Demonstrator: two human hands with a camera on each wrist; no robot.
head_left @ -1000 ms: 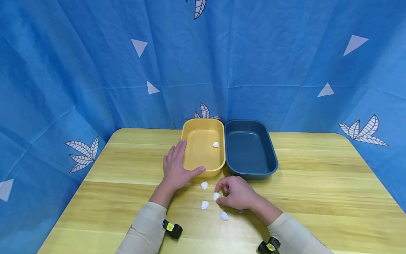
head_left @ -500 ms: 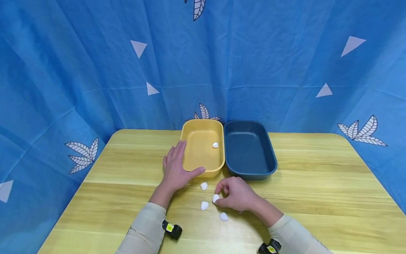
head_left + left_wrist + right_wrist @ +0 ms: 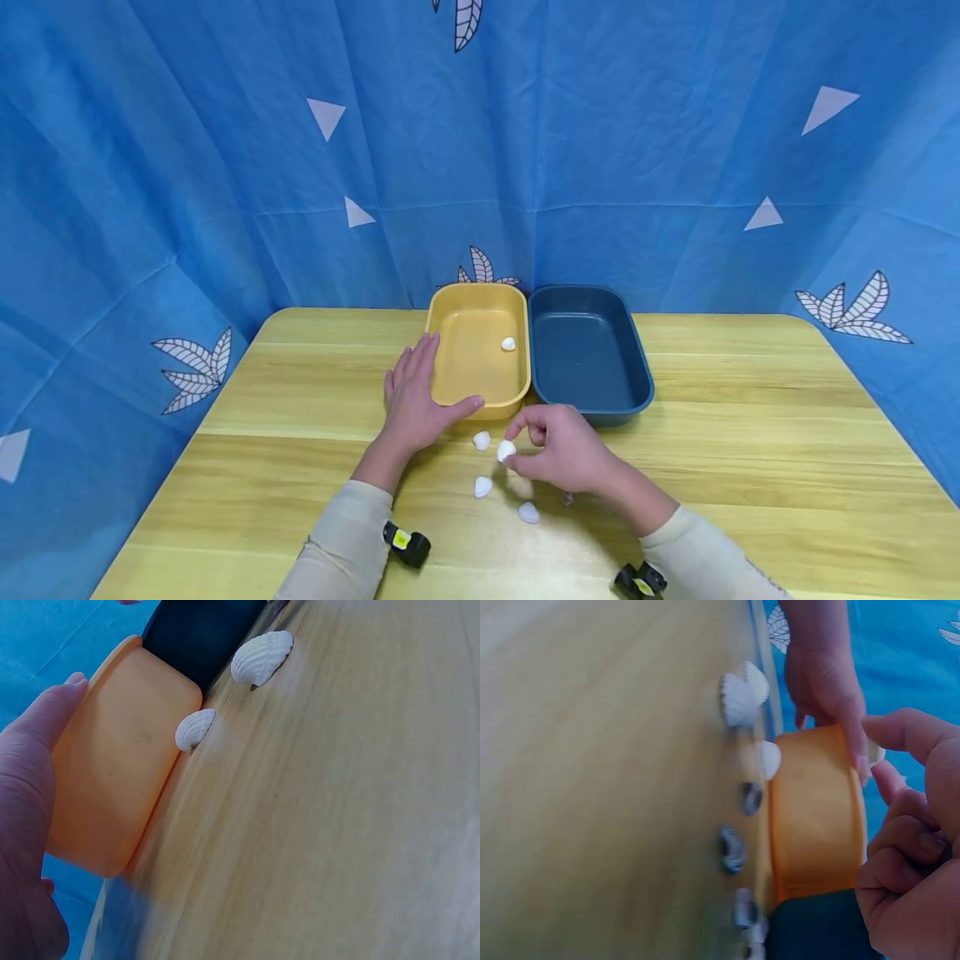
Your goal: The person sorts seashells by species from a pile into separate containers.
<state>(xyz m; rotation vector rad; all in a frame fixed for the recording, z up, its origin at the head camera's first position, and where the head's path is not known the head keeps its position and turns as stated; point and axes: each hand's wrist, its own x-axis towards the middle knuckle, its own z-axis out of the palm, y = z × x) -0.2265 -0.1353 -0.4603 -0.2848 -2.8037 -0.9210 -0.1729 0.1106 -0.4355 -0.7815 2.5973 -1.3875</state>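
Yellow tray (image 3: 471, 367): on the table (image 3: 757, 467), at its far side; holds one white shell, the inner shell (image 3: 508, 343), lying on the tray floor close to the right wall.
Blue tray (image 3: 588, 358): just beside the yellow tray, on its right, long sides running alongside each other; upright, inner floor in view.
Left hand (image 3: 417, 402): at the yellow tray; fingers extended and laid along the left rim, thumb stretched to the near rim, spread apart from the fingers. Touches the tray, not clenched round it.
Right hand (image 3: 564, 450): in front of the two trays; thumb and index finger together on a white shell, the remaining fingers curled in toward the palm.
Pinched shell (image 3: 506, 451): between those fingertips, outside both trays, off the table, with a shadow on the wood below; near the yellow tray's near wall.
Loose white shells (image 3: 483, 487): three on the table in front of the yellow tray, well apart from one another; one lies near its near wall.
Dark shells (image 3: 733, 849): several on the table in the right wrist view, blurred, count uncertain; those lowest in that view lie near the blue tray.
Backdrop: blue curtain (image 3: 637, 150) with white triangles and leaf prints, behind the table.
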